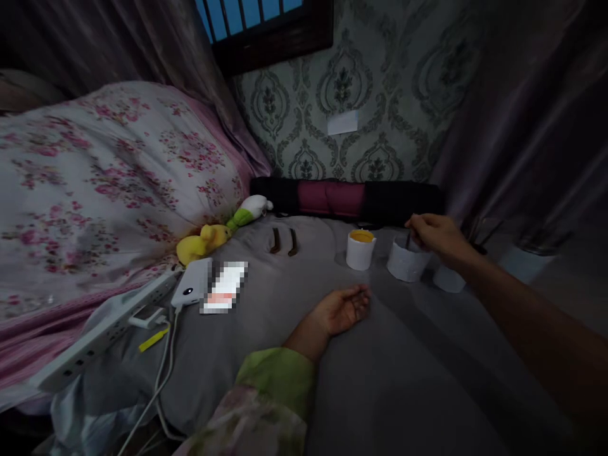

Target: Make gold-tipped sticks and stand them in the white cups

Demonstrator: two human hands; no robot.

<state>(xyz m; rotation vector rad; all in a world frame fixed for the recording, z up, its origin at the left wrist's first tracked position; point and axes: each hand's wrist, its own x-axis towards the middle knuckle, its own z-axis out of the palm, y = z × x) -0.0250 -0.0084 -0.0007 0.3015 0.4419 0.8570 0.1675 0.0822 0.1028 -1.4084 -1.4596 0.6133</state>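
My right hand [434, 234] is closed in a pinch on a thin dark stick [408, 240], its lower end inside a white cup [407, 265]. What the stick's lower end touches is hidden by the cup wall. Palm up on the grey sheet, my left hand [342, 310] has loosely curled fingers and holds nothing. Just beyond its fingertips stands a white cup with yellow inside [360, 252]. Another whitish container [449, 279] sits under my right wrist, partly covered by it.
A container with several thin handles [529, 258] stands far right. Two dark bent pieces [284, 242] lie mid-sheet. At left are a phone [224, 288], a white device with a cable [192, 283], a power strip [107, 332] and a yellow plush toy [203, 244]. A black and maroon roll [332, 198] lines the wall.
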